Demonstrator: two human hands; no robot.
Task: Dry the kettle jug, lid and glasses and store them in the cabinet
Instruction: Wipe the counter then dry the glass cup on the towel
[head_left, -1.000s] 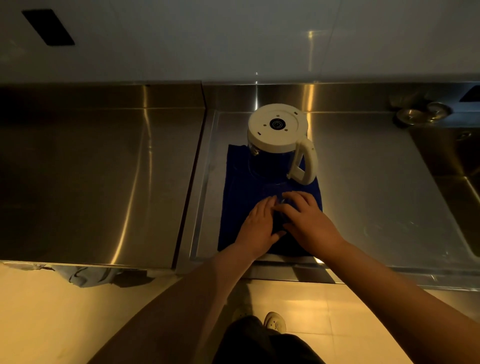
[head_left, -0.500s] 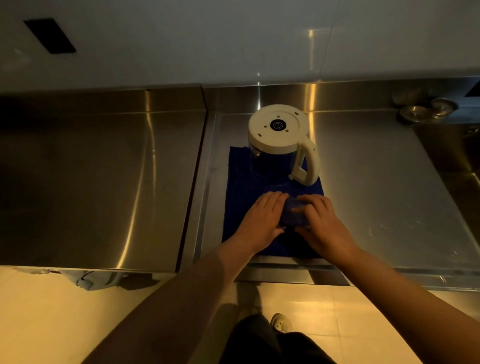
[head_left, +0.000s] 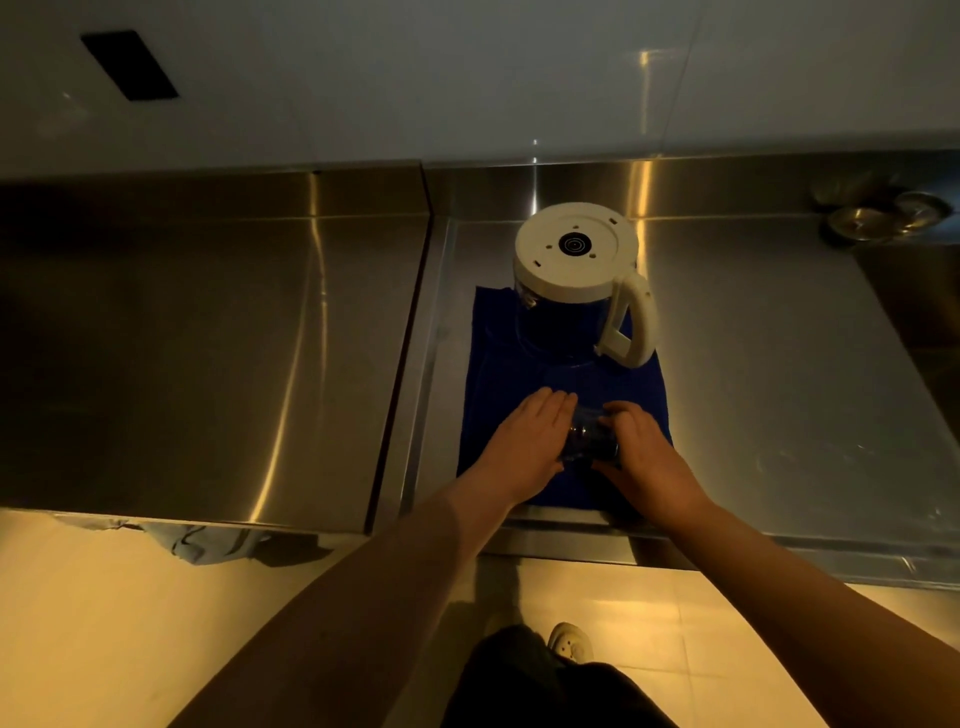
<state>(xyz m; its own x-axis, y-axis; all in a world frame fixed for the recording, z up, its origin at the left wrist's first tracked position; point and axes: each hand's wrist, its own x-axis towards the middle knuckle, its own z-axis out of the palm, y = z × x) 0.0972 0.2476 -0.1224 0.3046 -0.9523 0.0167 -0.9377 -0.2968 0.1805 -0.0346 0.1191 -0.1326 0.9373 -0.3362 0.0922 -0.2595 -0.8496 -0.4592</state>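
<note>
Glass (head_left: 592, 441): on blue cloth (head_left: 498, 364) near worktop (head_left: 779, 364) front edge; left hand (head_left: 524, 441) flat-fingered against it, right hand (head_left: 644, 452) fingers curled around it.

In front of me is a steel counter (head_left: 208, 364), and to its right a lower steel draining surface (head_left: 779, 389) with a raised edge. A dark blue cloth (head_left: 498, 364) lies flat on this lower surface. Far right I see the corner of a sink (head_left: 914, 312), and near it two round metal pieces (head_left: 883, 218). A grey-blue rag (head_left: 208, 540) hangs below the counter edge. The floor (head_left: 104, 623) is pale tile, and my shoe (head_left: 570, 642) stands on it. On the white wall (head_left: 467, 78) is a black rectangle (head_left: 130, 65).
</note>
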